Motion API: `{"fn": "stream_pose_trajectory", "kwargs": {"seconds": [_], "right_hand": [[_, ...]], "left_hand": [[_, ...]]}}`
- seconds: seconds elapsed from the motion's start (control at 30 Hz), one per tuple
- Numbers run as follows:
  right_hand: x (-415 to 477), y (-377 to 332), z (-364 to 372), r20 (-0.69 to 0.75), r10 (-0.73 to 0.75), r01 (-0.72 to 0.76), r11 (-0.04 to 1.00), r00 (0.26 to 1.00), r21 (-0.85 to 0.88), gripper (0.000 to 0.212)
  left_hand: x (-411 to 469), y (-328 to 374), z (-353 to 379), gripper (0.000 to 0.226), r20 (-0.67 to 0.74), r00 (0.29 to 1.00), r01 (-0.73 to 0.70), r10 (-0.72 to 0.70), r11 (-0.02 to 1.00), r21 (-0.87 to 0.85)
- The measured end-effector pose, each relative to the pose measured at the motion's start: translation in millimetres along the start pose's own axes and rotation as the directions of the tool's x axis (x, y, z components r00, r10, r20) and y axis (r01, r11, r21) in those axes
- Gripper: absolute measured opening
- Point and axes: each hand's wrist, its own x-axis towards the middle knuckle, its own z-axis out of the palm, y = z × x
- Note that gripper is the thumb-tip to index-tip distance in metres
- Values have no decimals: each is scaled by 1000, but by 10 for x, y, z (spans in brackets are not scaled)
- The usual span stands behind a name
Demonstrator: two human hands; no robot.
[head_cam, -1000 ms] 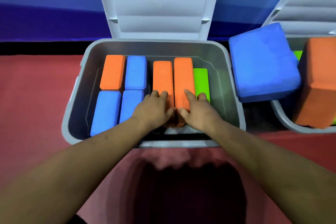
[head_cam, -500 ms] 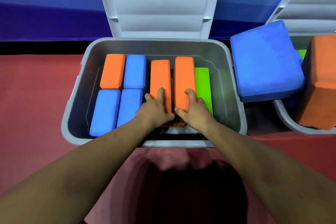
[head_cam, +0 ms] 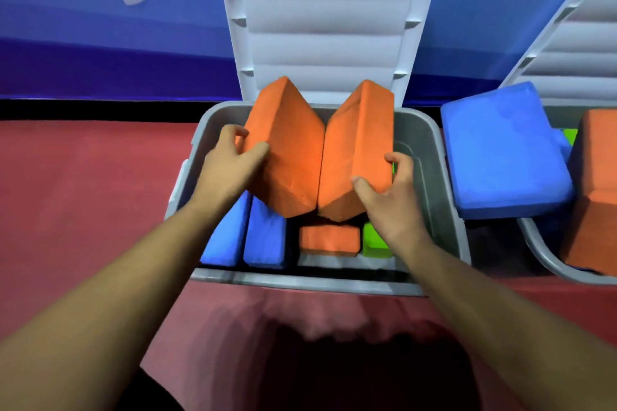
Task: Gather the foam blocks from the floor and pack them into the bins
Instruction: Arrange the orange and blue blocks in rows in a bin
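Observation:
Above the grey bin [head_cam: 430, 183] I hold two orange foam blocks side by side, touching along their inner edges. My left hand [head_cam: 230, 167] grips the left orange block [head_cam: 287, 150] at its left side. My right hand [head_cam: 387, 190] grips the right orange block [head_cam: 357, 147] near its lower right corner. Inside the bin lie two blue blocks [head_cam: 247, 237], a smaller-looking orange block [head_cam: 329, 240] and a green block [head_cam: 375, 243]. The raised blocks hide the far half of the bin.
The bin's grey lid [head_cam: 327, 27] stands open against the blue wall. A second grey bin [head_cam: 547, 257] at the right holds a large blue block [head_cam: 504, 150] and an orange block [head_cam: 594, 190], piled above its rim. Red floor [head_cam: 83, 197] surrounds the bins.
Both hands went from resting on the two orange blocks lying in the bin to gripping them and lifting them up out of the bin; an orange block underneath is now uncovered.

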Motion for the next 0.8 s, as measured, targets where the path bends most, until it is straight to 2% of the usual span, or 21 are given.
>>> {"fn": "stream_pose_trajectory", "kwargs": {"seconds": [0.07, 0.13, 0.23, 0.3, 0.37, 0.47, 0.53, 0.63, 0.7, 0.77, 0.8], "right_hand": [[21, -52, 51, -12, 26, -25, 996, 1000, 81, 61], [21, -92, 143, -20, 45, -42, 988, 999, 149, 57], [-38, -126, 295, -11, 83, -78, 970, 996, 229, 53], [-102, -104, 323, 15, 99, -100, 961, 995, 256, 52], [-175, -47, 281, 45, 67, -77, 963, 997, 259, 51], [-285, -62, 145, 76, 26, -46, 961, 997, 274, 52], [-295, -131, 62, 67, -1, -22, 941, 998, 338, 49], [-250, -203, 32, 95, -24, -23, 884, 995, 466, 46], [-232, -272, 138, 157, -21, -66, 847, 987, 528, 45], [-252, -366, 352, 233, 14, -162, 760, 972, 630, 43], [-259, -418, 479, 282, 28, -220, 702, 959, 677, 41]], "left_hand": [[94, -142, -227, 32, -31, 994, 92, -101, 969, -228], [178, -306, -416, 18, 2, 971, 219, -239, 890, -400], [205, -542, -536, 9, 55, 933, 339, -355, 821, -459], [194, -682, -514, 21, 10, 936, 332, -352, 873, -358], [185, -752, -461, 27, -40, 965, 253, -259, 962, -103], [207, -751, -472, 43, -115, 988, 122, -103, 977, 175], [250, -727, -493, 47, -167, 985, 73, -34, 970, 233], [231, -619, -439, 39, -138, 990, 75, -38, 960, 268], [173, -499, -392, 34, -128, 988, 100, -84, 988, 121], [128, -304, -403, 56, -114, 981, 132, -155, 974, -187], [138, -221, -420, 55, -114, 981, 114, -155, 946, -302]]}}
